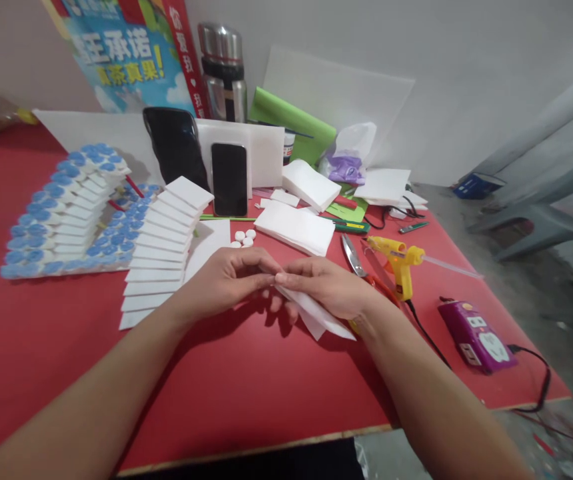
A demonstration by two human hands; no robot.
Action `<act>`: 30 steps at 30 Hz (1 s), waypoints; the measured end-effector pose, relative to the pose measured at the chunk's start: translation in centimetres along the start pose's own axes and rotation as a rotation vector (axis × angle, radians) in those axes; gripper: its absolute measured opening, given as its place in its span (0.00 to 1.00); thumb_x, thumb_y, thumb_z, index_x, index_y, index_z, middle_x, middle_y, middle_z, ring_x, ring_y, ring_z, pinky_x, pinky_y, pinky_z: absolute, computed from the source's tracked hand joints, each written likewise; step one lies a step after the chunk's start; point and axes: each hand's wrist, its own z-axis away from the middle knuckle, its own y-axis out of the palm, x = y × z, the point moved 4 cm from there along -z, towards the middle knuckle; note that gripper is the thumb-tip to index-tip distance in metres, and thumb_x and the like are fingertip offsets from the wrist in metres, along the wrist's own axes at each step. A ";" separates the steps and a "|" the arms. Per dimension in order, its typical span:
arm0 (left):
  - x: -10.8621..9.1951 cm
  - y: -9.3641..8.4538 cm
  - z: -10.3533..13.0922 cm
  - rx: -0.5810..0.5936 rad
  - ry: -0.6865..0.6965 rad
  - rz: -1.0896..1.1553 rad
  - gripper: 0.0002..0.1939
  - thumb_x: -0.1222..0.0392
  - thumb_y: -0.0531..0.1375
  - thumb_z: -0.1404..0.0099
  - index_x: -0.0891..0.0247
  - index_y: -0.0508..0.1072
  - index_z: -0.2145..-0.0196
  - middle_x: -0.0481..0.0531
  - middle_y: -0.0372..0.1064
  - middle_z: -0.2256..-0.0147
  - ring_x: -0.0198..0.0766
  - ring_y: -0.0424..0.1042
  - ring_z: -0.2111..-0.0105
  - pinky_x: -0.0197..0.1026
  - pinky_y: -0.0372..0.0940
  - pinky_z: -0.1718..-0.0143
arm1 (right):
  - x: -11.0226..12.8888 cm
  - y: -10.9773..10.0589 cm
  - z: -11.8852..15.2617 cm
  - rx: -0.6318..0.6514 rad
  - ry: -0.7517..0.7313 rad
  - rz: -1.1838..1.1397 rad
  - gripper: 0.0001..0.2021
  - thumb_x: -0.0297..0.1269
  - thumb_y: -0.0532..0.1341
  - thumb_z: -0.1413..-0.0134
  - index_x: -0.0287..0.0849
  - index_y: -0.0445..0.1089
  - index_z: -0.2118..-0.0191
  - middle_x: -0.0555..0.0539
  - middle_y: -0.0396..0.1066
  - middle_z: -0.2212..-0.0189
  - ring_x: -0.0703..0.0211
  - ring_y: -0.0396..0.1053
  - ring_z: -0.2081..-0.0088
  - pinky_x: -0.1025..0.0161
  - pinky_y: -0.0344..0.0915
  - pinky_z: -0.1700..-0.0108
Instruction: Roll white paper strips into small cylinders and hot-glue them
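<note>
Both hands meet over the middle of the red table. My right hand (324, 287) is closed on a strip of white paper (316, 313), whose loose end hangs out below the palm. My left hand (229, 280) has thumb and forefinger pinched at the tip of the same paper, fingertips touching the right hand's. What lies between the fingertips is mostly hidden. Just beyond the left hand sit several small white paper rolls (243, 237). To its left stands a curved stepped model with white stair pieces (154, 267) and rows of blue-and-white rolls (66, 193).
A stack of white paper (296, 227) lies beyond the hands. Right of them are scissors (352, 255), a yellow glue gun (399, 260) with its cord, and a purple power box (476, 337). Two phones (229, 180) and a steel flask (222, 70) stand at the back.
</note>
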 end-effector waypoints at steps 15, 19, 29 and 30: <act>1.0 -0.4 -0.3 -0.141 -0.081 -0.070 0.12 0.52 0.63 0.31 0.65 0.79 0.64 0.49 0.71 0.78 0.34 0.71 0.78 0.35 0.66 0.76 | -0.3 -0.9 -0.2 -0.138 0.011 0.061 0.17 0.46 0.73 0.46 0.38 0.72 0.69 0.51 0.73 0.77 0.65 0.67 0.78 0.63 0.72 0.72; 0.9 -0.4 -0.3 -0.130 -0.082 -0.026 0.11 0.54 0.64 0.32 0.65 0.79 0.64 0.49 0.72 0.77 0.35 0.72 0.77 0.36 0.68 0.74 | -0.3 -1.0 -0.2 -0.103 0.025 -0.042 0.17 0.47 0.73 0.46 0.37 0.73 0.65 0.46 0.78 0.71 0.62 0.72 0.76 0.58 0.77 0.69; 0.4 -0.3 -0.2 -0.117 0.053 -0.106 0.07 0.57 0.64 0.31 0.63 0.79 0.62 0.54 0.78 0.66 0.40 0.77 0.65 0.41 0.71 0.61 | -0.4 -1.4 -0.5 -0.140 0.018 -0.157 0.16 0.41 0.76 0.51 0.37 0.71 0.70 0.48 0.75 0.75 0.68 0.65 0.79 0.67 0.68 0.76; 0.3 -0.3 -0.2 -0.125 0.071 -0.152 0.07 0.57 0.64 0.31 0.63 0.79 0.62 0.54 0.77 0.66 0.39 0.77 0.65 0.41 0.70 0.62 | -0.4 -1.4 -0.5 -0.142 0.022 -0.168 0.16 0.40 0.76 0.51 0.37 0.71 0.71 0.48 0.75 0.76 0.68 0.64 0.80 0.68 0.67 0.76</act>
